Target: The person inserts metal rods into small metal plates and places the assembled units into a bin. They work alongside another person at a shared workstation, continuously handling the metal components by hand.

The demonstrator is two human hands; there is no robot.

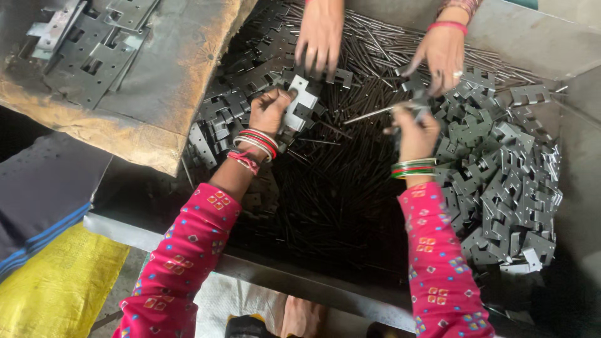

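Note:
My left hand (270,109) grips a grey stamped metal bracket (302,104) with notched edges, held tilted over a heap of thin dark metal pins (325,188). My right hand (413,130) is closed on another grey bracket piece (418,100) and a long thin pin (372,113) that points left toward my left hand. Both wrists wear bangles and pink patterned sleeves. Loose grey brackets (501,175) lie piled to the right of my right hand.
Another person's two hands (320,37) (443,53) reach into the pile from the far side. More brackets (87,44) rest on a worn board at upper left. A metal edge (263,266) borders the bin. A yellow sack (56,281) lies at lower left.

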